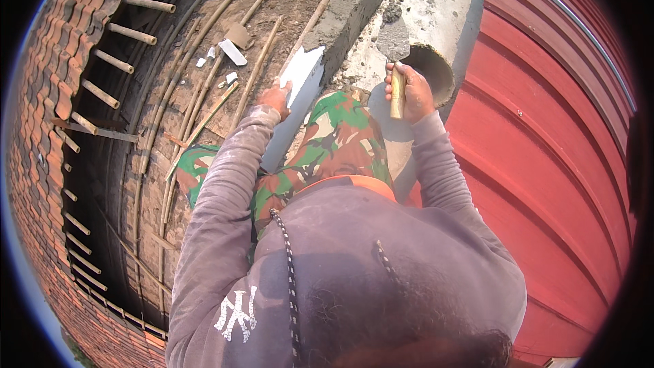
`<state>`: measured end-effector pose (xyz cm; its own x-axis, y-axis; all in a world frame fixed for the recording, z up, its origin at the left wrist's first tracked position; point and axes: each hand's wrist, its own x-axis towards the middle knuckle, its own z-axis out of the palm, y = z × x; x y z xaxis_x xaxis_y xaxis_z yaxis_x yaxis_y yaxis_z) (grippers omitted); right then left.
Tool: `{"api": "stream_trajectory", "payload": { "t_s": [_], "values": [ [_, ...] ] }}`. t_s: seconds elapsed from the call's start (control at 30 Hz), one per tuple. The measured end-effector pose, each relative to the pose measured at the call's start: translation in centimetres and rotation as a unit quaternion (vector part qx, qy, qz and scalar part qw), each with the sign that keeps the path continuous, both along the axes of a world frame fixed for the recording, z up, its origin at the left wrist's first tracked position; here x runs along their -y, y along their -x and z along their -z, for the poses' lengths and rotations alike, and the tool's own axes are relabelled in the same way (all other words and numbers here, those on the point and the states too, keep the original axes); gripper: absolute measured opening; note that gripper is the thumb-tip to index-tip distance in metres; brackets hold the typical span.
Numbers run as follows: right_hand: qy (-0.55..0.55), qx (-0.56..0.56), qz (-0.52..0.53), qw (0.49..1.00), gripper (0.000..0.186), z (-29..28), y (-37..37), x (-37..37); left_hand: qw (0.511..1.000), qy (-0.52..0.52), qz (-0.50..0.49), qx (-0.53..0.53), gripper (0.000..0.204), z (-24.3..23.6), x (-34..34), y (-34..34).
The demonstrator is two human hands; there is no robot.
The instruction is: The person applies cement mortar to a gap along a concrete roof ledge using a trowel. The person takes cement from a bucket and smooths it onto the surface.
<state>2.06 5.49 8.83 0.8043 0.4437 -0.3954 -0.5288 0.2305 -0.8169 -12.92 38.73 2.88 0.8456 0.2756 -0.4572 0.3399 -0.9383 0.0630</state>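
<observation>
My right hand (pixel 411 90) is closed around the wooden handle of a trowel (pixel 394 42). Grey mortar covers the trowel's blade, which points away from me, beside the mouth of a round grey bucket (pixel 441 76). My left hand (pixel 274 100) lies against the left edge of a long, low wall (pixel 286 126), fingers resting on its bare white part and holding nothing. Farther along, the same wall is coated in wet grey mortar (pixel 351 17). My knees, in camouflage trousers, are on either side of the wall.
Ribbed red metal roofing (pixel 538 136) slopes along my right. To the left, bamboo poles (pixel 184 48) lie over a brown surface with white block scraps (pixel 232 52). Beyond, a dark gap runs below orange roof tiles (pixel 75 27) with protruding pole ends. Mortar crumbs dot the pale ledge (pixel 436 7).
</observation>
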Motion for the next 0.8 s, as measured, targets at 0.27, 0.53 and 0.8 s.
{"api": "stream_trajectory", "payload": {
  "t_s": [0.27,0.53,0.8],
  "values": [
    [0.059,0.057,-0.074,0.994,0.031,-0.3,0.2,-7.6,0.999,0.015,-0.028,-0.002,0.084,-0.1,-0.1,0.2],
    [0.24,0.161,-0.137,0.947,0.036,3.3,-5.0,-12.2,0.999,0.03,-0.041,-0.019,0.084,-0.9,0.0,-0.1],
    [0.459,0.199,-0.259,0.826,0.042,3.5,-8.4,-8.4,0.998,0.027,-0.045,-0.018,0.075,1.4,-0.6,-0.3]
  ]
}}
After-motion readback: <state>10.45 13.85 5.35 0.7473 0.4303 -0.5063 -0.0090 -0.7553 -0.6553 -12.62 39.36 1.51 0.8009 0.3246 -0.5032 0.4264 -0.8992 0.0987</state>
